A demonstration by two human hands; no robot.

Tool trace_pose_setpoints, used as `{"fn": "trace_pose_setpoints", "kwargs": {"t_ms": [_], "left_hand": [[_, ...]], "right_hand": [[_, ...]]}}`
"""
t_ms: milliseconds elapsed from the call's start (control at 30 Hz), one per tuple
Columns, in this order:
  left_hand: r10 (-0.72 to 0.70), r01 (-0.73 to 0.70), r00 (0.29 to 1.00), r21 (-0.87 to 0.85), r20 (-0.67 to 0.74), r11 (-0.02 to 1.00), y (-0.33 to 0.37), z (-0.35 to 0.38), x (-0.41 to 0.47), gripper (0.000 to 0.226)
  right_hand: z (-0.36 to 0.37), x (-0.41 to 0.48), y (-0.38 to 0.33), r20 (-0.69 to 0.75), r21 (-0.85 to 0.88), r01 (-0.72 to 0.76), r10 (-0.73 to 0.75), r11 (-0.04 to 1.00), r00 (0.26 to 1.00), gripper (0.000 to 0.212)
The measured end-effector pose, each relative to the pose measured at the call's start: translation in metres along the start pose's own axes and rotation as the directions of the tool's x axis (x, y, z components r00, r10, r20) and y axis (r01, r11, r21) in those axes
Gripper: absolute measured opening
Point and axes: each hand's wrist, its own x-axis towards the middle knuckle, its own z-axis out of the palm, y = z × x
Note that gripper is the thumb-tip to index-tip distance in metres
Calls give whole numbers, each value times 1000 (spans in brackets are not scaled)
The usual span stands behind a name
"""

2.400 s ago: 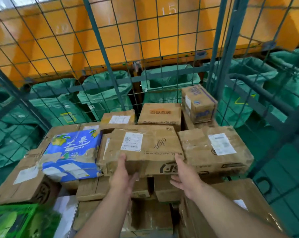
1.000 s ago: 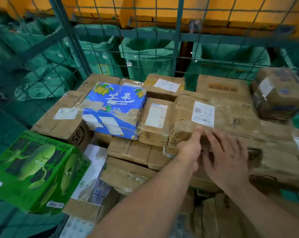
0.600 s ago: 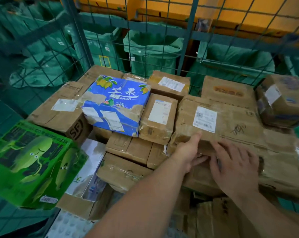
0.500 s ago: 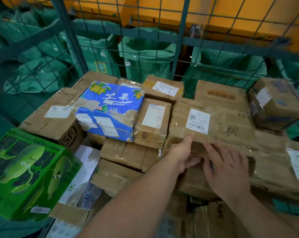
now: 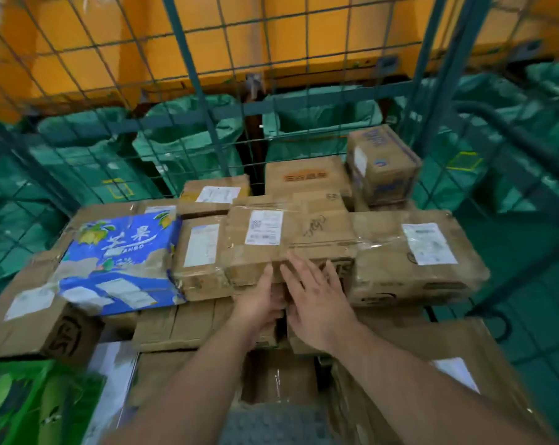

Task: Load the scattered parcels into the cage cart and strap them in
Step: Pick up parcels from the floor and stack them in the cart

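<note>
Moment: seating a parcel, not yet strapping. My left hand (image 5: 261, 301) and right hand (image 5: 318, 305) are side by side, touching, on the near face of the taped parcel (image 5: 303, 232) with the white label and scrawl on top. A couple of seconds ago they were well apart, one at each near corner; they have since slid together to the middle. My head swung left and has come back square to the load.

Right fingers (image 5: 303, 277) lie straight and slightly spread, flat against the cardboard; pressing, not gripping. The left forefinger lies straight up the same face. The rest of that hand is partly behind the right one, so I can't tell if anything hooks under the edge.

The taped parcel sits on the top layer inside the cage cart (image 5: 188, 69). It touches the narrow parcel (image 5: 201, 252) on its left and the big labelled parcel (image 5: 413, 252) on its right. It looks tucked further back than before, its near face roughly in line with both neighbours; judgement: the push is about done.

The blue mango box (image 5: 120, 258) is unmoved, further left on the same layer. The green box (image 5: 18, 406) is low at the near left corner; whether it is properly stowed I can't tell.

Meaning for the task: this one parcel counts as loaded. No strap is in view, so strapping is still to do. Likely next: let go, then check for leftover parcels.
</note>
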Motion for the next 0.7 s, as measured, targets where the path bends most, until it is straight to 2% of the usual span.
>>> {"fn": "trace_pose_setpoints", "kwargs": {"t_ms": [100,233,333,500,700], "left_hand": [[-25,21,998,63,64,998,-40,19,-41,57],[-88,60,983,168,162,984,-85,47,-100,41],[-69,-10,948,248,310,969,-122,62,-132,35],[-133,-89,867,414,480,906,-186,90,-184,26],[-215,-279,746,590,630,758,-243,131,-260,27]], "right_hand": [[10,-51,3,-132,136,-56,74,989,988,60],[34,-137,-2,-20,386,-282,314,878,949,52],[49,-203,-10,37,502,-439,488,745,872,25],[67,-328,-33,172,494,-707,740,506,650,20],[72,-464,-54,260,442,-864,888,240,380,20]]}}
